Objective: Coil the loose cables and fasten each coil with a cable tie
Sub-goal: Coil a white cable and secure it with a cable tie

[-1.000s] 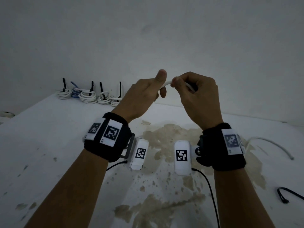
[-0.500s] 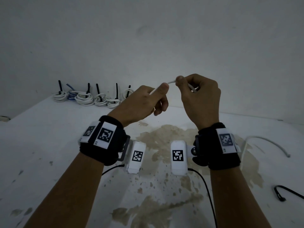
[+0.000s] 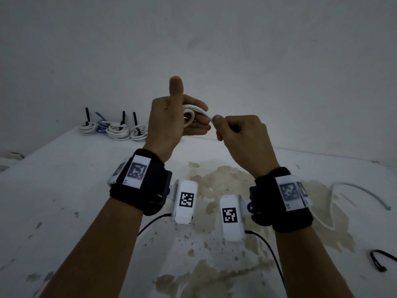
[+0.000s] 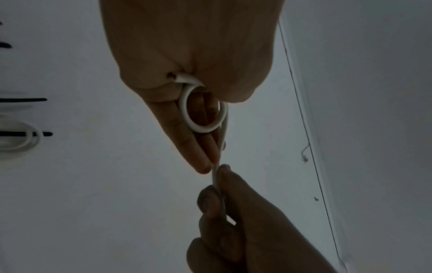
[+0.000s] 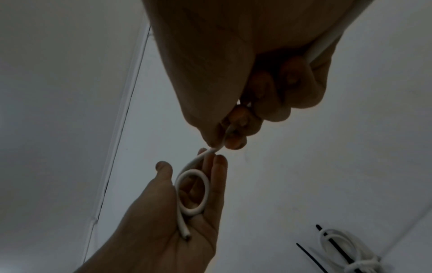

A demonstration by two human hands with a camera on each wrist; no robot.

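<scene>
— Pinching the white cable (image 3: 206,114) between thumb and forefinger of the right hand (image 3: 242,138), just right of the small loop (image 4: 202,112).
— And the left hand (image 3: 169,121)?
— Cradling that loop on straight fingers (image 3: 197,119), thumb raised, above the stained table (image 3: 64,190).
— Beyond the loop?
— Tied coils (image 3: 113,130) left of it, along the wall.
</scene>
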